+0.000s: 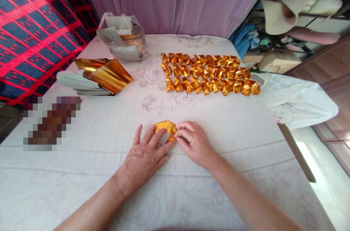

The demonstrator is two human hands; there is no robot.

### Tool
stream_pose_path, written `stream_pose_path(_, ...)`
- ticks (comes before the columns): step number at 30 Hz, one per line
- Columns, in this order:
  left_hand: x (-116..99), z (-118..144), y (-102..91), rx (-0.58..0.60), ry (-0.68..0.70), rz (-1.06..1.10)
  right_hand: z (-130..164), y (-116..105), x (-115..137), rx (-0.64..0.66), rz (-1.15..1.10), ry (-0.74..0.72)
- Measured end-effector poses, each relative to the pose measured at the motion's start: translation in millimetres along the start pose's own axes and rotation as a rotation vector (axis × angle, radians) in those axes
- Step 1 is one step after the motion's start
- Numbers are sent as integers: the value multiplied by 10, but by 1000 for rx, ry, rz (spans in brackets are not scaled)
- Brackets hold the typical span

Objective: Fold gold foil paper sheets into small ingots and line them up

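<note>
A partly folded sheet of gold foil paper [167,126] lies on the table in front of me, its pale underside showing in places. My left hand [143,158] rests over its left and near side. The fingers of that hand are spread, with the middle fingertips pressing on the foil and the little finger raised clear. At the right end of the paper, my right hand [197,144] pinches a folded corner between thumb and fingertips. Fingers cover part of the near edge. Beyond my hands, folded gold foil pieces [206,74] stand in three rows.
Flat gold foil sheets [112,76] lie stacked at the left, grey backs partly up. Behind them stands a clear plastic bag [124,41] of more sheets. A white plastic bag [300,96] hangs at the table's right edge. A pixelated patch hides something at left.
</note>
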State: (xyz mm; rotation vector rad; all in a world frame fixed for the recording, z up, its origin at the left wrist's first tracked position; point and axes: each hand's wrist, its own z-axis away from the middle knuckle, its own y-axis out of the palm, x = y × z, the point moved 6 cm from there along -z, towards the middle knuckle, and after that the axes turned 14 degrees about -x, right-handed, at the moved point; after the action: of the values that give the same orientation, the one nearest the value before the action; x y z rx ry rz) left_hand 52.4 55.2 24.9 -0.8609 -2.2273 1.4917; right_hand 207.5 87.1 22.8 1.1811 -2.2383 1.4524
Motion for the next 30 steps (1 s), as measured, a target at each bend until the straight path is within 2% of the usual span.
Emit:
stream_pose_path(13,61,2,-20,-20,41,33,-1,1,3,-5,-3,-16)
stream_pose_path(30,218,60,4,36,92,139,13,6,-20,-7,-13,3)
